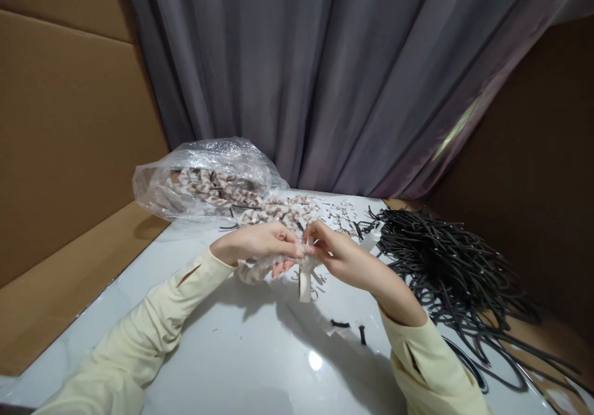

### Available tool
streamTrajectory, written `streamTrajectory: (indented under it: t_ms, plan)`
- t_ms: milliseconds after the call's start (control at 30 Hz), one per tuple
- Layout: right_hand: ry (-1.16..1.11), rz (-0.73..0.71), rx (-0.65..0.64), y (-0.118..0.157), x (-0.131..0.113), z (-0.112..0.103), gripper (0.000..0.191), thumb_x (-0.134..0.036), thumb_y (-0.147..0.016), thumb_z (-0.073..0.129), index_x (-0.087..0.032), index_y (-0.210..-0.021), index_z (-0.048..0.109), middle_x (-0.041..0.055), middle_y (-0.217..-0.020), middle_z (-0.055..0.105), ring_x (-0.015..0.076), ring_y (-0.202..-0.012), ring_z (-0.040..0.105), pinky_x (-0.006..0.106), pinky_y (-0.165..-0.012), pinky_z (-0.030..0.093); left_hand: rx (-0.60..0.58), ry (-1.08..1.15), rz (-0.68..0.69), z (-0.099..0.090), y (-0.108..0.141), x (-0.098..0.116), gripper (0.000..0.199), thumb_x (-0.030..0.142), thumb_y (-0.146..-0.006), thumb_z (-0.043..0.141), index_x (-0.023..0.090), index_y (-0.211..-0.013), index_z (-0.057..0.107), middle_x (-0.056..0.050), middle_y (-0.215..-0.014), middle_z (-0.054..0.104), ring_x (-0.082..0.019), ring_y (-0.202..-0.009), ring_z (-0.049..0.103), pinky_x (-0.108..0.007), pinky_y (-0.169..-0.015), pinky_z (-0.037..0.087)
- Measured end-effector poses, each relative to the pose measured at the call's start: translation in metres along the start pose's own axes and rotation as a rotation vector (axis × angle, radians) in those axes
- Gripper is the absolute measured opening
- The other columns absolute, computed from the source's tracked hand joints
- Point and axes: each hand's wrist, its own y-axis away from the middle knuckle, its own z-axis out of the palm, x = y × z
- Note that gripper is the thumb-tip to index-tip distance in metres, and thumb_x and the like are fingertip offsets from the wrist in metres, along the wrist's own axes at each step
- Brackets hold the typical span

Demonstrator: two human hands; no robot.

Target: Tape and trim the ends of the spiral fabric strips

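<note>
Near the middle of the view, my left hand is closed on a fluffy white-and-brown strip, which hangs below its palm. My right hand meets it at the fingertips, with thumb and finger pinched at the end of the fluffy piece. Just under the fingertips hangs a loop of cream ribbon. Exactly what the right fingertips pinch is too small to make out.
A clear plastic bag of fluffy strips lies at the back left. Small metal rings and hooks are scattered behind my hands. Black cords are heaped at right. Two short black pieces lie in front. Cardboard walls and a grey curtain surround the white table.
</note>
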Motion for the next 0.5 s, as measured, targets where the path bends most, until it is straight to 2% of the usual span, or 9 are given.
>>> streamTrajectory:
  t_ms: [133, 267, 400, 500]
  plan:
    - [-0.132, 0.012, 0.014, -0.0010, 0.0016, 0.0018, 0.017, -0.019, -0.085, 0.045, -0.020, -0.100, 0.036, -0.0020, -0.077, 0.049, 0.0096, -0.056, 0.045, 0.023, -0.052, 0.035, -0.001, -0.001, -0.012, 0.0013, 0.0014, 0.0029, 0.030, 0.034, -0.079, 0.057, 0.014, -0.057, 0.056, 0.003, -0.048, 0.056, -0.007, -0.040, 0.052, -0.017, -0.041, 0.035]
    - [-0.210, 0.035, 0.166, -0.0024, -0.0003, 0.0051, 0.019, -0.022, -0.082, 0.050, -0.021, -0.092, 0.033, 0.0000, -0.088, 0.044, 0.0071, -0.054, 0.045, 0.022, -0.050, 0.035, 0.008, 0.011, 0.027, 0.0000, 0.0020, 0.0027, 0.031, 0.032, -0.081, 0.056, 0.014, -0.055, 0.056, 0.003, -0.045, 0.055, -0.007, -0.041, 0.050, -0.019, -0.045, 0.036]
    - [-0.089, 0.006, 0.335, -0.0050, -0.0048, 0.0074, 0.012, -0.022, -0.082, 0.055, -0.019, -0.080, 0.043, 0.0000, -0.083, 0.044, 0.0085, -0.057, 0.043, 0.023, -0.054, 0.036, 0.029, 0.078, 0.100, -0.0026, 0.0004, -0.0007, 0.033, 0.030, -0.082, 0.054, 0.014, -0.053, 0.056, 0.003, -0.043, 0.054, -0.007, -0.042, 0.048, -0.020, -0.052, 0.038]
    - [-0.018, -0.018, 0.392, -0.0059, -0.0078, 0.0066, 0.010, -0.022, -0.081, 0.058, -0.017, -0.074, 0.054, 0.0028, -0.085, 0.048, 0.0109, -0.062, 0.047, 0.024, -0.059, 0.039, 0.054, 0.094, 0.129, -0.0031, 0.0001, -0.0016, 0.032, 0.029, -0.082, 0.054, 0.014, -0.054, 0.056, 0.003, -0.043, 0.054, -0.008, -0.042, 0.048, -0.021, -0.051, 0.037]
